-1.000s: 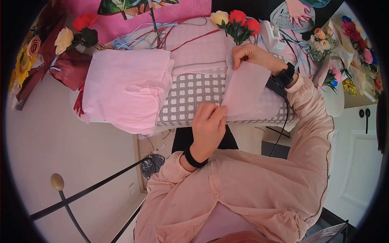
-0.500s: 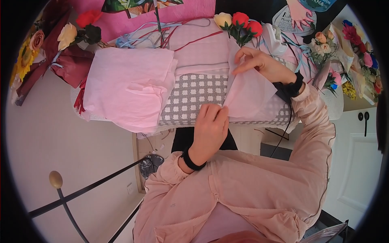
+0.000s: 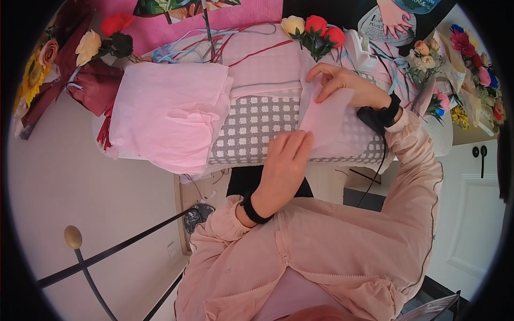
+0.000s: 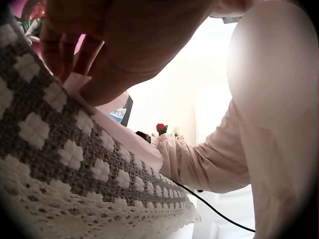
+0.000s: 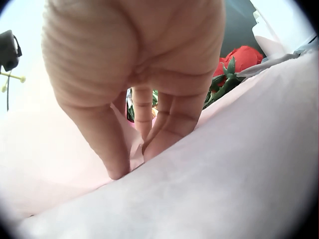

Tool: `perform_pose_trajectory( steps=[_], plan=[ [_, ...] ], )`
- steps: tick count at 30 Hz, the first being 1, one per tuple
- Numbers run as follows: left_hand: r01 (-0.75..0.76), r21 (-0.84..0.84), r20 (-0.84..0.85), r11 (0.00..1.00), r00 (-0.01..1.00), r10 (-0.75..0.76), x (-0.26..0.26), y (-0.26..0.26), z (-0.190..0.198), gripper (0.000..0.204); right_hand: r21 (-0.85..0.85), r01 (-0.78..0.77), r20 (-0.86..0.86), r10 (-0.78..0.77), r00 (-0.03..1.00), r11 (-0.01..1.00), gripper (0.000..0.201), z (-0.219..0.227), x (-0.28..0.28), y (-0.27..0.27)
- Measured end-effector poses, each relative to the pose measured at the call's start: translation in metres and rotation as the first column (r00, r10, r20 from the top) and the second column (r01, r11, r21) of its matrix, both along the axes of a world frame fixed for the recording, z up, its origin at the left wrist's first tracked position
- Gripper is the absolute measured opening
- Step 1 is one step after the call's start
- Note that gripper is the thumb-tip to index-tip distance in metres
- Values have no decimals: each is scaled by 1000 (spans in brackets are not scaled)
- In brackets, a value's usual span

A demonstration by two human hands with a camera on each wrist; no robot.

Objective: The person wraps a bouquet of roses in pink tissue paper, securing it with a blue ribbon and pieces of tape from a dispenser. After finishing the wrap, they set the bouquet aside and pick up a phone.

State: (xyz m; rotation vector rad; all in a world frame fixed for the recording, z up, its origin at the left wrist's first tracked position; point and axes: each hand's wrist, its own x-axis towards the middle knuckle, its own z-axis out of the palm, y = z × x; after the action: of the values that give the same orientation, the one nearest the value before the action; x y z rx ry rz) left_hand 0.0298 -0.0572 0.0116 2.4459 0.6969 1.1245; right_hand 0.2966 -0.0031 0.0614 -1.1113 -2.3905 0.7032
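Observation:
A thin pink tissue paper sheet (image 3: 331,109) lies near the table's front, its left part folded over. My left hand (image 3: 286,160) is at the fold's lower left edge; in the left wrist view its thumb and fingers pinch a bit of the sheet. Higher up, my right hand (image 3: 348,88) touches the sheet with thumb and forefinger apart. In the right wrist view these fingers (image 5: 117,164) point straight down onto the paper. Just beyond the right hand lie a cream rose (image 3: 293,25) and a red rose (image 3: 316,24) with another red one beside them; the sheet overlaps their lower ends.
A stack of pink tissue paper (image 3: 166,112) covers the table's left side. Grey-and-white checked cloth (image 3: 254,128) shows between. Blue and red ribbons (image 3: 168,51) lie at the back, a white box-like device (image 3: 360,51) to the right. Bouquets (image 3: 471,69) stand at both sides; a black cable (image 3: 379,155) hangs down.
My right thumb and forefinger have spread apart on the sheet, and the folded flap has come down flatter. My left hand has slid slightly up and right along the edge.

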Motion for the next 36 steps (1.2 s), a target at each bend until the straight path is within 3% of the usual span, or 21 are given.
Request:
perform_pose_trajectory(
  steps=[1,4,7,10,19,22,31,34,36],
  plan=[
    [31,20,2,999,1000,-31,2,0,0,33,24,-4,12,4,1000,1000,22,1,-1,-1],
    [44,-61,-18,997,999,-45,3,-1,-3,32,-130,96,-42,-102,994,987,27,1,-2,-6],
    [-7,-117,14,993,1000,9,3,-2,-1,30,-213,104,-81,-124,989,972,29,12,-3,-13],
    [-45,-99,44,994,998,49,5,-2,-3,24,-369,-17,-209,-65,976,929,27,9,0,-12],
    [-81,-168,154,982,982,107,7,-2,-12,9,-562,46,-153,-159,975,826,15,1,13,6],
    [-88,-225,162,970,979,126,6,-3,-11,11,-627,127,-174,-298,939,768,16,4,5,3],
    [-142,-301,133,943,973,189,8,5,-11,16,-494,252,37,-270,962,832,9,12,-12,10],
    [-147,-283,127,948,974,189,9,7,-11,17,-358,204,-26,-228,973,911,7,-1,-8,14],
    [-147,-270,137,952,972,189,10,7,-11,17,-368,194,-122,-254,960,910,10,-1,-10,13]
  ],
)
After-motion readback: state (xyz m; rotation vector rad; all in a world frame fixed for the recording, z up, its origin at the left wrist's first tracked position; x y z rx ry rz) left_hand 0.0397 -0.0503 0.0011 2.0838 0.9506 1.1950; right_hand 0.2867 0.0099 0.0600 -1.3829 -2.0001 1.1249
